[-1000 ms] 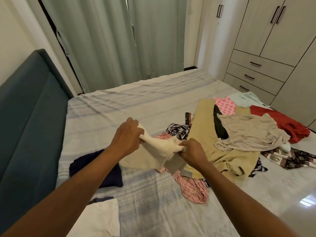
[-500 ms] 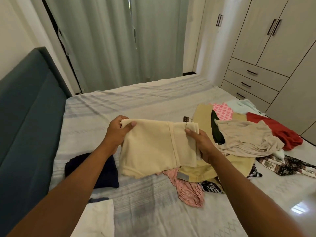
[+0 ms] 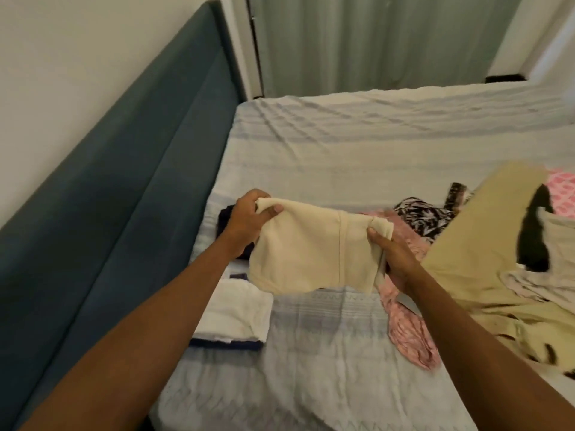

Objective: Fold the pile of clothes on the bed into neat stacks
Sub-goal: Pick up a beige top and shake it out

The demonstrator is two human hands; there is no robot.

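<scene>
The left hand [image 3: 249,219] grips the upper left corner of the cream garment [image 3: 311,253]. The thumb lies across the front of the cloth and the fingers curl around the bunched edge. The right hand [image 3: 393,256] grips the upper right corner in the same way: thumb on the front face, fingers closed behind the gathered fabric.

The cream garment hangs in the air between the two hands, above the bed [image 3: 342,150]. Its top edge is pulled roughly level. Its lower edge hangs free and does not touch the striped sheet. A vertical seam runs down the cloth, right of centre.

A folded white item [image 3: 236,312] lies on the sheet below the left forearm, resting on a dark blue piece [image 3: 224,343]. A dark folded garment [image 3: 225,219] lies further back, partly hidden by the left hand.

The unfolded pile lies to the right. It includes a pink patterned garment [image 3: 410,331] beneath the right forearm, a black-and-white print [image 3: 423,217] beyond it, a large tan garment [image 3: 485,231], and a black piece [image 3: 535,231] on top of the tan one.

A teal headboard [image 3: 124,213] runs along the left side of the bed. Grey-green curtains [image 3: 373,42] hang behind the far edge.
</scene>
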